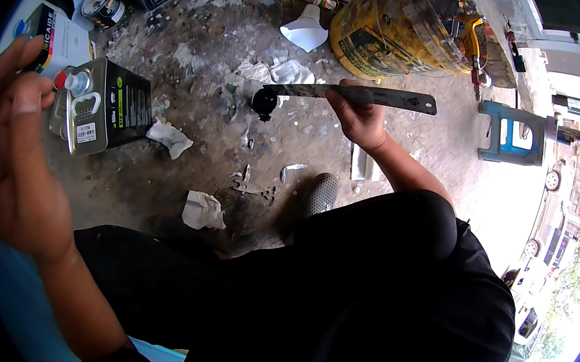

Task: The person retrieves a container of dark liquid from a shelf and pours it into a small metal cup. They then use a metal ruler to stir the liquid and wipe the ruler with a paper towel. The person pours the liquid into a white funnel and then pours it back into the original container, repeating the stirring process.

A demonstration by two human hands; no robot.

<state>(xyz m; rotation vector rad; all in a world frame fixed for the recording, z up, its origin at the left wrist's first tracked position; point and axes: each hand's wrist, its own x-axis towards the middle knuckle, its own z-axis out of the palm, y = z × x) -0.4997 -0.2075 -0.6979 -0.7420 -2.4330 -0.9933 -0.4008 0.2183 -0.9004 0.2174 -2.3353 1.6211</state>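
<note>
My right hand (pixel 359 120) grips a long, flat dark metal strip (pixel 408 100) with a hole near its right end. The strip's other end lies over a small blob or pot of black material (pixel 264 105) on the stained floor. My left hand (pixel 25 154) is raised at the far left, fingers apart and loosely bent, with no held thing visible. Its fingertips appear near, perhaps over, a red cap (pixel 60 80) beside a dark rectangular metal can (pixel 115 107) with a pale cap and handle; I cannot tell whether they touch.
A dirty yellow bucket (pixel 377 36), a white funnel-like piece (pixel 304 34) and another square can (pixel 67 38) stand around the back. Crumpled paper (pixel 202 209) and scraps lie on the floor (pixel 224 152). A grey-blue stool (pixel 508 160) is at the right, parked cars (pixel 550 233) beyond.
</note>
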